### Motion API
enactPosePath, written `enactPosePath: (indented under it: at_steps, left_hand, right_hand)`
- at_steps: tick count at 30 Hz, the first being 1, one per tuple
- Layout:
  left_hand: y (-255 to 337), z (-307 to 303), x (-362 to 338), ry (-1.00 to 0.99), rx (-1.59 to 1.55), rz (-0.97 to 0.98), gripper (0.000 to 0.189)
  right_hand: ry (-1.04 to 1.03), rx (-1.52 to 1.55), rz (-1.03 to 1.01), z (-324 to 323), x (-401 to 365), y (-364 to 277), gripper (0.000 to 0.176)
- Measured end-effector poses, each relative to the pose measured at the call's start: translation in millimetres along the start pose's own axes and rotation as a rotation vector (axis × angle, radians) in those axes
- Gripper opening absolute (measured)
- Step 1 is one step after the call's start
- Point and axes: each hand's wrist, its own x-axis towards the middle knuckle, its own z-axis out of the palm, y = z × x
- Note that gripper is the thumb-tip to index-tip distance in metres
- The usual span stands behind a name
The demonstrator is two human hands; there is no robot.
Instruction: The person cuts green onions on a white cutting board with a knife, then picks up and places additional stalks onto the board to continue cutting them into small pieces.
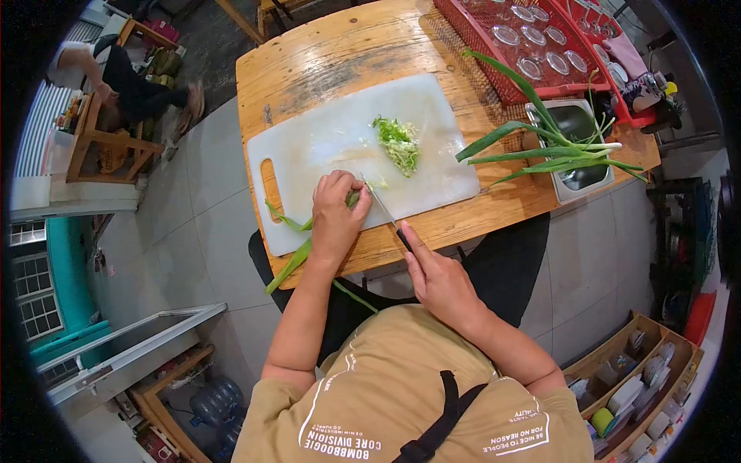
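Note:
My left hand (337, 214) is closed around a green onion (297, 258) on the white cutting board (309, 147). Its long green leaves trail toward me past the board's near edge. A knife (384, 207) with a dark handle is gripped in my right hand (440, 282). The blade's tip lies close to my left fingertips, where a few cut bits rest. Farther up the board sits a small pile of chopped green onion (398, 145). Whole green onions (567, 150) lie across a metal container (584, 174) on the right.
A red crate (502, 85) of upturned glasses stands at the table's back right. The wooden table (309, 50) carries the board. Another person (116, 77) sits at the upper left. A wooden box of dishes (625, 386) is at the lower right.

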Motion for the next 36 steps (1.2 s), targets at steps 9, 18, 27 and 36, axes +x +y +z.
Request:
enactPosePath:
  at_steps: [9, 18, 27, 36]
  left_hand:
    - [-5, -4, 0, 0.02, 0.01, 0.031, 0.013]
    - [-8, -7, 0, 0.025, -0.004, 0.077, 0.013]
    - [-18, -8, -2, 0.067, 0.077, 0.145, 0.011]
    - [-11, -10, -4, 0.077, 0.148, 0.166, 0.011]
  right_hand:
    - [0.018, -0.004, -0.019, 2, -6, -9, 0.064]
    - [0.036, -0.178, -0.023, 15, 6, -5, 0.068]
    - [0.101, -0.156, -0.095, 15, 11, 7, 0.063]
    - [0.22, -0.13, -0.137, -7, -4, 8, 0.056]
